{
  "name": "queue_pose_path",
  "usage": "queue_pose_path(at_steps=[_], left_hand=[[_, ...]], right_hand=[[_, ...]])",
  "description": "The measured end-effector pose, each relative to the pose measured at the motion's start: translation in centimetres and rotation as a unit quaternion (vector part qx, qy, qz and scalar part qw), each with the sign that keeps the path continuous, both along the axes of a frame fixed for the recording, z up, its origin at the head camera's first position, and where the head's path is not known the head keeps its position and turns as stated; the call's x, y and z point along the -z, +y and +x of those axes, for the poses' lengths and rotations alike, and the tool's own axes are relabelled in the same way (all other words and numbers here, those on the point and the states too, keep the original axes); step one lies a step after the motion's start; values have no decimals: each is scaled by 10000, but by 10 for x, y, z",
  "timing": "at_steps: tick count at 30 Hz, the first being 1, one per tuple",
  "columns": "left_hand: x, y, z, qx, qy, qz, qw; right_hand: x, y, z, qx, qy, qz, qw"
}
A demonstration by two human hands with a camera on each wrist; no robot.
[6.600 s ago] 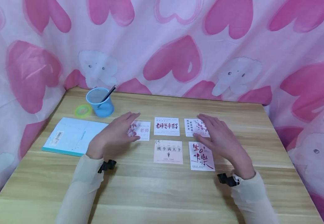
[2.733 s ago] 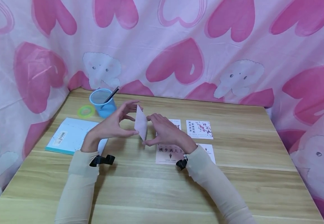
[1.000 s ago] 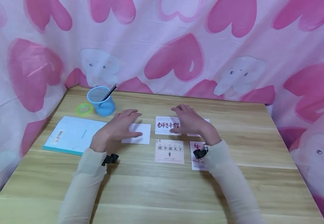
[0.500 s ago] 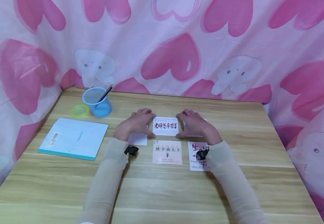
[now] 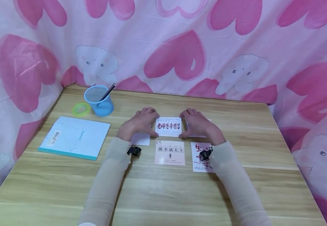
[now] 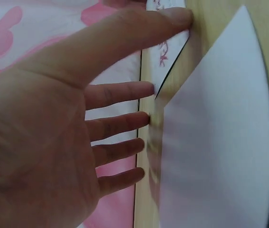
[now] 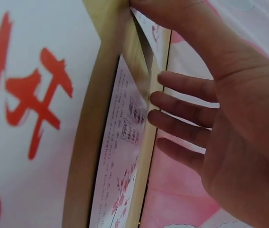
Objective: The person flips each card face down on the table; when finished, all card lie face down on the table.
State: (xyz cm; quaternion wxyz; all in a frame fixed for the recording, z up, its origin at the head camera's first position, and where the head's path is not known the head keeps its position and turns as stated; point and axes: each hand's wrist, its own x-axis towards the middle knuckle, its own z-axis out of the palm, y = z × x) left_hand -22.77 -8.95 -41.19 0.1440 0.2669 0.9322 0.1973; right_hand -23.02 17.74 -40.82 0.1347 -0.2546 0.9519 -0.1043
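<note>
In the head view a white card with red Chinese lettering (image 5: 168, 126) lies in the back row, between my hands. At its left edge is my left hand (image 5: 139, 123), with thumb and forefinger near the two corners. My right hand (image 5: 198, 123) frames the right edge the same way. Both wrist views show the fingers straight and spread. A card with its blank face up (image 6: 215, 128) lies partly under my left hand. Beneath my right hand is a card with a red blossom print (image 7: 117, 142), mostly hidden in the head view.
In the front row lie a pinkish card with boxed characters (image 5: 170, 153) and a white card with large red characters (image 5: 200, 157). To the left are a pale blue notebook (image 5: 76, 138), a roll of tape (image 5: 81, 109) and a blue mesh cup (image 5: 99, 100) holding a pen (image 5: 108, 91).
My hands lifted the back-left card and laid it blank side up. They then moved right to the sides of the middle card, staying there for the last half second.
</note>
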Motion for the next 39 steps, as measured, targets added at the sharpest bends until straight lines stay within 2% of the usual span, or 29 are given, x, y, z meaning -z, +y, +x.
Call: queue_pose_path(at_steps=[5, 11, 16, 29, 35, 39], left_hand=[[2, 8, 0, 201, 267, 33, 9994], [2, 14, 2, 244, 467, -10, 9986], [0, 19, 3, 257, 469, 68, 9985], [3, 26, 4, 482, 796, 169, 9955], [0, 21, 3, 405, 642, 524, 9957], [-1, 20, 4, 332, 593, 485, 9965]], right_hand=[[0, 0, 1, -48, 122, -114, 9998], [1, 0, 1, -99, 161, -214, 9996], [1, 0, 2, -126, 228, -166, 9995], [5, 4, 7, -51, 130, -236, 9996], [4, 7, 8, -64, -113, -395, 9991], [4, 7, 8, -110, 4, -456, 9989]])
